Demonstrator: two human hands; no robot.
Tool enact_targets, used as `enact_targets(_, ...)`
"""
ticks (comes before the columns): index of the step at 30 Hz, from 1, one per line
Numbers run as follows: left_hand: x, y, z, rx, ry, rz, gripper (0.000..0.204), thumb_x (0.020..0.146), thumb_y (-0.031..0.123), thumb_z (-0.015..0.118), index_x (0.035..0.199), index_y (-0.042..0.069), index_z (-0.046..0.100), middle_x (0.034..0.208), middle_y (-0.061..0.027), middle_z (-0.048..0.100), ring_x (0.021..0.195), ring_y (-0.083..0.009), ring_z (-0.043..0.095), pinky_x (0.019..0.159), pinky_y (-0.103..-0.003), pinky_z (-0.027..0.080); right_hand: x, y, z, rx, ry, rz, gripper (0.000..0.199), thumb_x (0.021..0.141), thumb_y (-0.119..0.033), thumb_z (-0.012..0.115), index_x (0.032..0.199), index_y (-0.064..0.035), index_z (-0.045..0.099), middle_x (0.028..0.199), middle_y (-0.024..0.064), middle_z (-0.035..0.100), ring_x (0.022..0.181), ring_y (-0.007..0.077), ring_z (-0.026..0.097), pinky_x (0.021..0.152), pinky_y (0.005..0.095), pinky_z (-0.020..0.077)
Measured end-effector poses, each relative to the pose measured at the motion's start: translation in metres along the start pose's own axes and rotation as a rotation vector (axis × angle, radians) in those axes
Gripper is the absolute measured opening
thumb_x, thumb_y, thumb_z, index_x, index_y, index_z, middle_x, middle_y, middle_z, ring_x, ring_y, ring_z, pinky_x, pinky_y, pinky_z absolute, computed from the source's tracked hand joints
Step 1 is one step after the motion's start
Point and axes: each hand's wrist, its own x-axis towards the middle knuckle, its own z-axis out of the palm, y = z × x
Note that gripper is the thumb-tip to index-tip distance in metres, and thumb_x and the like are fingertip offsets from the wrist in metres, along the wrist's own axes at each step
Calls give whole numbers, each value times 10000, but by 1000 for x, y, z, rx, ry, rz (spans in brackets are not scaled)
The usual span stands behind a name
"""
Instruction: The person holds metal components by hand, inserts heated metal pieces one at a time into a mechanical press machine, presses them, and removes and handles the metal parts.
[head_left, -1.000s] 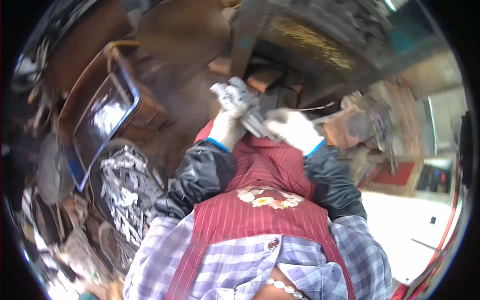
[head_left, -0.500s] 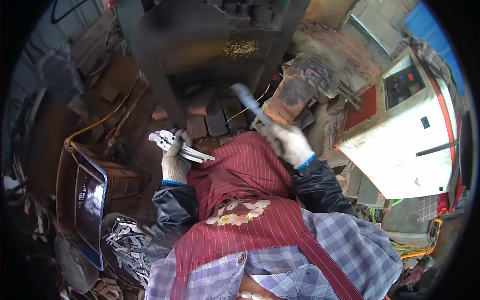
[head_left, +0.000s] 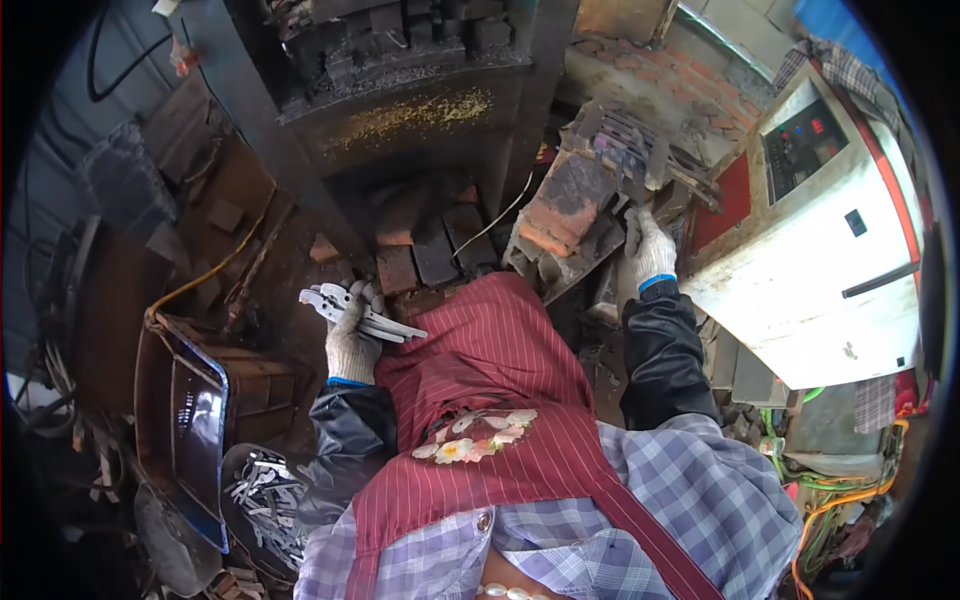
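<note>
left hand: I've got fingers wrapped round metal blanks
right hand: fingers together, resting by the bricks

Left hand: your glove is white knitted cloth, matt and soiled.
Metal pieces: bare pale metal, smooth, with a dull sheen.
Right hand: the same knitted cloth, with a blue cuff.
Sleeves: dark, slightly glossy synthetic fabric.
Apron: red striped woven cloth, matt.
Bricks: rough, sooty masonry.
Cabinet: you see white painted metal, smooth.
</note>
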Motion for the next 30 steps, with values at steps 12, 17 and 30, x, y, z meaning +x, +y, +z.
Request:
enact_targets(12, 2, 3, -7, 78, 68, 48, 440, 850, -37, 569, 1260, 41, 431, 1120, -136, 587, 1034, -283, 594, 924, -389, 489, 37, -2, 20, -41, -6, 2, 333, 872, -419, 657, 878, -86, 664, 709, -11, 620, 527, 75, 519, 431, 205, 363)
enact_targets(17, 2, 6, 6, -96, 148, -40, 313, 880, 13, 539, 1188, 22, 486, 1074, -152, 582, 997, -300, 601, 863, -405, 516, -2, 15, 34, -129, -72, 68, 404, 834, -470, 687, 921, -75, 666, 775, -8, 640, 580, 83, 552, 478, 218, 406)
enact_targets(30, 8, 2, -5, -103, 119, -61, 305, 906, 60, 519, 1203, 17, 467, 1105, -185, 601, 997, -326, 610, 846, -441, 518, 43, 53, 81, 150, -167, 21, 308, 916, -369, 574, 1006, -81, 632, 876, 8, 629, 755, 138, 576, 680, 295, 456)
